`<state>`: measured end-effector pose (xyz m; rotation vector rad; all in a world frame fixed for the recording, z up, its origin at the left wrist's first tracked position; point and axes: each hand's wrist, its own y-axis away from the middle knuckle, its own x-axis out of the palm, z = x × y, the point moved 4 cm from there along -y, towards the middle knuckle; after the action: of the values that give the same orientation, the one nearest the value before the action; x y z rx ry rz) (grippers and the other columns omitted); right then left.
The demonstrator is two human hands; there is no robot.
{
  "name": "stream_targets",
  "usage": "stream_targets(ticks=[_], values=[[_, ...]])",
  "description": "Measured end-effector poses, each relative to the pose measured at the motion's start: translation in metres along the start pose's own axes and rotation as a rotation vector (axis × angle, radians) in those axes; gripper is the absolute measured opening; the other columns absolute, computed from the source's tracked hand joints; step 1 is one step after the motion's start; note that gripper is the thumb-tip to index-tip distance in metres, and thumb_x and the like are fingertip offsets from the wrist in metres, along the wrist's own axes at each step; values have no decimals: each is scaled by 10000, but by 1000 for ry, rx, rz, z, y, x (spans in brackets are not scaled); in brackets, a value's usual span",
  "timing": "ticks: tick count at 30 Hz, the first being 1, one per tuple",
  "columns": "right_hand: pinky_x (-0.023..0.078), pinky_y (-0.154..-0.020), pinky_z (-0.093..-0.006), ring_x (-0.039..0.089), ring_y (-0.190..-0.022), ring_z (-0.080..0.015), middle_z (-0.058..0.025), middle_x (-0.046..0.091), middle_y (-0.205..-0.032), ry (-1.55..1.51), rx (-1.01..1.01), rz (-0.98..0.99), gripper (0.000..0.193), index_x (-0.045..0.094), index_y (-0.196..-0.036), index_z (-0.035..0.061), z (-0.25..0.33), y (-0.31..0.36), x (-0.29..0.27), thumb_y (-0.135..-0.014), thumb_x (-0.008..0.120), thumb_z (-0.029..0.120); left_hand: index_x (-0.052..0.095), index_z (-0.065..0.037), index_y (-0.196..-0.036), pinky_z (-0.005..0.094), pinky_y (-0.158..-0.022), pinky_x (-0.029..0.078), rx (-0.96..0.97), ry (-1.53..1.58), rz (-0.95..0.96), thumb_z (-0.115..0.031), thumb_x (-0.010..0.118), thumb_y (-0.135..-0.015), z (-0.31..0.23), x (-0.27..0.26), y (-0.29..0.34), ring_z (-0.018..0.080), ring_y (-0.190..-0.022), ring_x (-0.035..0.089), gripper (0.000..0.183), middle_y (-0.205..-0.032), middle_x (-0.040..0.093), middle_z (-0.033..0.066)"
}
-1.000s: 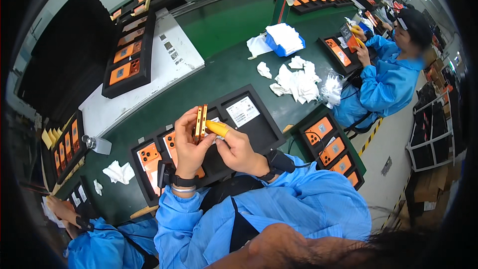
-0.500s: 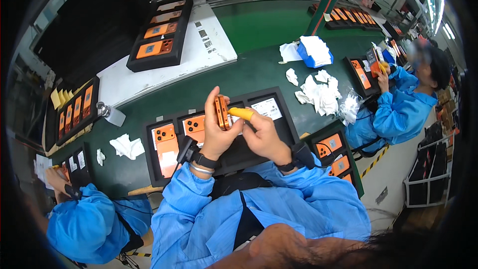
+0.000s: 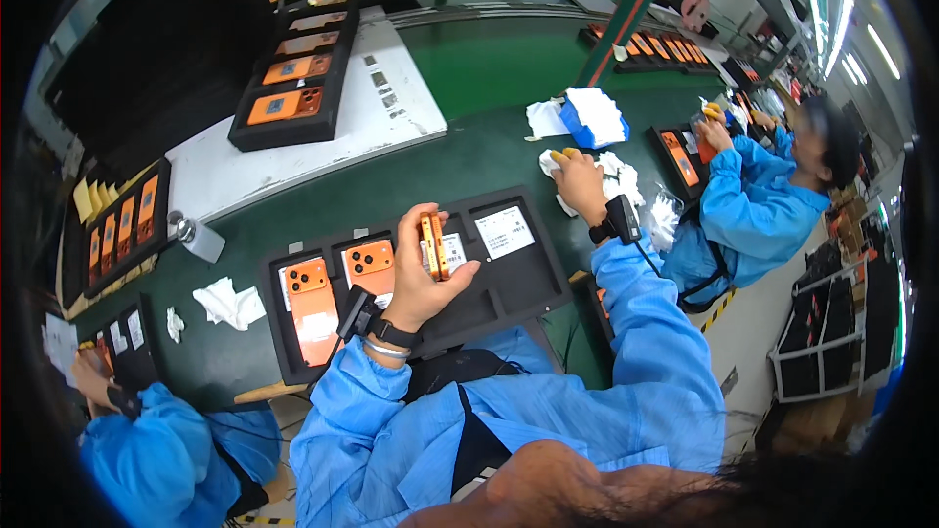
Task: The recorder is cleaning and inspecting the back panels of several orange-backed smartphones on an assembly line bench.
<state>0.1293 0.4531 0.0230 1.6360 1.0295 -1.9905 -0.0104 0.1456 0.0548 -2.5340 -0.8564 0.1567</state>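
Upright and edge-on, an orange smartphone (image 3: 431,252) stands in my left hand (image 3: 423,288), whose fingers wrap round it. My right hand (image 3: 584,189) reaches out past the far right of the tray, yellow covers on its fingertips. Those fingers close on a crumpled white tissue (image 3: 548,165); the grip is partly hidden. Below my left hand lies a black foam tray (image 3: 509,286). Its left slots hold an orange phone (image 3: 315,311) and another orange phone (image 3: 372,262), camera sides up. A white label (image 3: 505,232) lies in a right-hand slot.
A blue box of white wipes (image 3: 595,120) stands beyond my right hand. More crumpled tissues (image 3: 231,304) and a pump bottle (image 3: 199,237) are at left. A long phone tray (image 3: 284,132) rests on a white board (image 3: 391,108). Blue-clad co-workers sit on both sides.
My right hand has left the phone and moved away to the right, onto the tissue. My left hand keeps the phone. The view has shifted slightly.
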Motion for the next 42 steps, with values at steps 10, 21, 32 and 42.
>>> stream_targets(ticks=[10,21,32,42], values=[[489,-703,-495,644,-803,-365,-149,662,-803,62,-244,-125,87,702,-816,60,-16,-14,28,-807,633,112,378,17,-1404,388,-1025,439,110,-139,-3,-207,856,-718,10,3,4,327,-1215,527,865,-1301,497,195],[478,-678,-413,612,-773,-340,-160,606,-799,-476,-840,-164,158,736,-972,18,328,-79,-151,-830,698,75,399,27,-1368,450,-1018,431,193,-161,-140,-161,818,-666,19,5,3,420,-1182,514,839,-1258,512,233],[510,-733,-408,602,-844,-306,-117,639,-852,-371,-1215,-259,111,733,-864,32,589,0,-64,-808,647,74,566,-18,-1244,487,-1027,424,119,-178,-65,-287,794,-750,61,25,23,434,-1207,527,606,-1287,548,260],[475,-750,-414,586,-862,-304,-117,628,-852,-323,-1169,-247,189,744,-853,38,602,5,-35,-713,621,7,552,-20,-1267,482,-1036,421,153,-97,-22,-284,796,-752,51,17,21,429,-1221,522,628,-1297,549,255]])
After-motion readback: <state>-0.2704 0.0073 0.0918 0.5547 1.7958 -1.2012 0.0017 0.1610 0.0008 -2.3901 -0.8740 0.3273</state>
